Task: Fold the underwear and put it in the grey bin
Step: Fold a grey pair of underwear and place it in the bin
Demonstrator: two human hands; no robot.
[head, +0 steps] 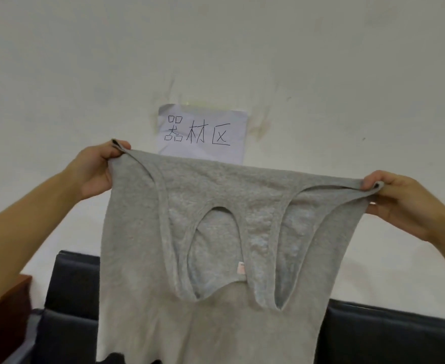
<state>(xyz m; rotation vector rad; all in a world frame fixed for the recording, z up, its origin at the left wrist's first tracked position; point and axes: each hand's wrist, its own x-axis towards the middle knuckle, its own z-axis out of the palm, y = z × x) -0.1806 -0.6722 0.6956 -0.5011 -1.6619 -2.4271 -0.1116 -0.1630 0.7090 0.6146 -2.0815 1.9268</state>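
Note:
A light grey undershirt hangs spread out in the air in front of a white wall. Its top part is folded down over the front, so the neckline and armholes point downward, with a small pink label near the middle. My left hand pinches the upper left corner of the fold. My right hand pinches the upper right corner. The cloth is stretched taut between them and its lower part drops out of view at the bottom edge. No grey bin shows in this view.
A paper sign with handwritten characters is stuck on the wall behind the cloth. Dark padded furniture stands below on both sides. A reddish wooden edge sits at the lower left. Something black peeks in at the bottom.

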